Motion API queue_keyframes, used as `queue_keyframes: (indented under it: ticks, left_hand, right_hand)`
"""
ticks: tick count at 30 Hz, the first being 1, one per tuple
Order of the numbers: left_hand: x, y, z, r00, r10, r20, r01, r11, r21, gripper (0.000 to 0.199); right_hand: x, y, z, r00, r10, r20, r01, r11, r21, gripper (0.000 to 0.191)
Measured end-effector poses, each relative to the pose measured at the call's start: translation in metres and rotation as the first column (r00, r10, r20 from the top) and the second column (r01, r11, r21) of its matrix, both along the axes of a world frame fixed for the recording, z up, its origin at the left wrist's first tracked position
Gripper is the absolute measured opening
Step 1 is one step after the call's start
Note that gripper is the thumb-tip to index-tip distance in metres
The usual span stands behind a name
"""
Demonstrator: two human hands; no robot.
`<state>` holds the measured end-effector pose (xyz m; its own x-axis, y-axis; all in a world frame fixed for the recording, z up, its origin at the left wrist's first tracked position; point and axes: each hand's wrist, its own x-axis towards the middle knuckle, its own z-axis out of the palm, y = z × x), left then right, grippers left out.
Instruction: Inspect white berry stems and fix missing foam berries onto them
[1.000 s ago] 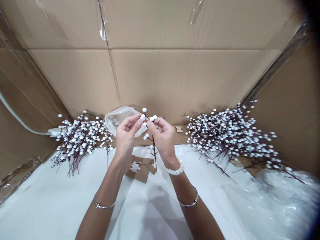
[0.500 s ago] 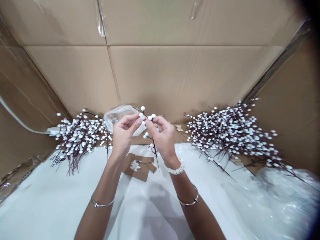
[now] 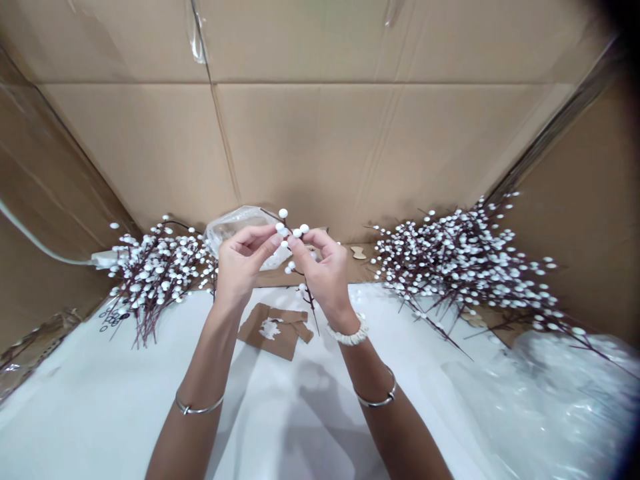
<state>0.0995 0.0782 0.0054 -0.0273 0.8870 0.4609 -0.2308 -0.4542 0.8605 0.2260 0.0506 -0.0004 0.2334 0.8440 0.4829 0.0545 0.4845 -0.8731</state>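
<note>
Between my two hands, at the middle of the head view, is an artificial berry stem [image 3: 310, 297] with white round berries on a dark brown stalk. My left hand [image 3: 243, 260] pinches at its upper part, thumb and forefinger closed by a white berry [image 3: 281, 229]. Thumb and forefinger of my right hand [image 3: 323, 267] are closed on the stem just to the right, with berries showing above the fingertips. The stalk's lower end hangs down beside my right wrist. What lies exactly between the fingertips is partly hidden.
Bunches of white-berry stems lie at left [image 3: 155, 267] and right [image 3: 460, 260]. A clear plastic bag [image 3: 220, 230] sits behind my left hand. Torn cardboard [image 3: 280, 340] rests on the white table [image 3: 125, 400]. Bubble wrap [image 3: 555, 393] lies front right; cardboard walls [image 3: 320, 147] enclose the table.
Both hands keep their pinch on the berry stem. My left hand has shifted slightly to the left; the whole view has moved a little.
</note>
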Motion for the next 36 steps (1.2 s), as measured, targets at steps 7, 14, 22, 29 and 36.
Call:
queue_keyframes:
  ticks: [7,14,22,29,36]
  left_hand:
    - [-0.005,0.002,0.000,0.999,-0.011,-0.034,0.011,1.000,0.016,0.021]
    - [-0.007,0.001,0.006,0.989,-0.103,-0.101,0.097,0.993,-0.062,0.039]
    - [0.006,-0.010,0.006,0.882,-0.139,-0.450,0.131,0.990,-0.050,0.017]
    - [-0.004,-0.007,0.003,0.677,0.012,-0.735,0.068,0.995,0.078,0.017]
    - [-0.002,-0.007,-0.001,0.588,-0.050,-0.807,0.164,0.985,0.058,0.015]
  right_hand:
    - [0.000,0.002,-0.001,1.000,-0.001,0.024,0.000,1.000,0.030,0.020]
    - [0.004,0.006,0.002,0.983,0.083,-0.165,-0.086,0.996,-0.009,0.022]
    - [0.003,0.010,0.000,0.942,0.180,-0.285,-0.218,0.970,-0.107,0.026]
    - [0.028,0.007,0.012,0.986,0.094,-0.135,-0.107,0.990,-0.092,0.029]
    - [0.035,0.008,0.007,0.997,0.000,0.076,0.006,0.997,-0.077,0.014]
